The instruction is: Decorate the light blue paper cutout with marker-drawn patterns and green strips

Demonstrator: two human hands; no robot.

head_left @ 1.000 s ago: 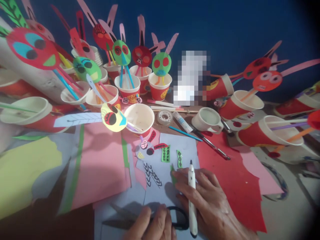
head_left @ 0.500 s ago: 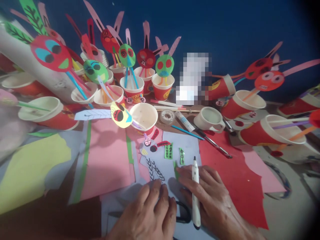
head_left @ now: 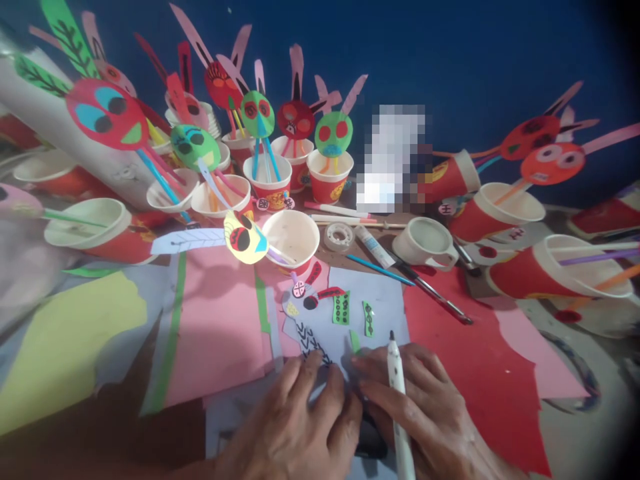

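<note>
My right fingers [head_left: 381, 396] grip the pen [head_left: 397, 380]; my left fingers [head_left: 326, 393] bend over grey paper [head_left: 339, 340], whether grasping anything I can't tell.

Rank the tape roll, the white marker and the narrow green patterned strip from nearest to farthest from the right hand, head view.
1. White marker: in the right hand's grip.
2. Narrow green patterned strip: just beyond the fingertips.
3. Tape roll: farther forward, slightly left.
</note>
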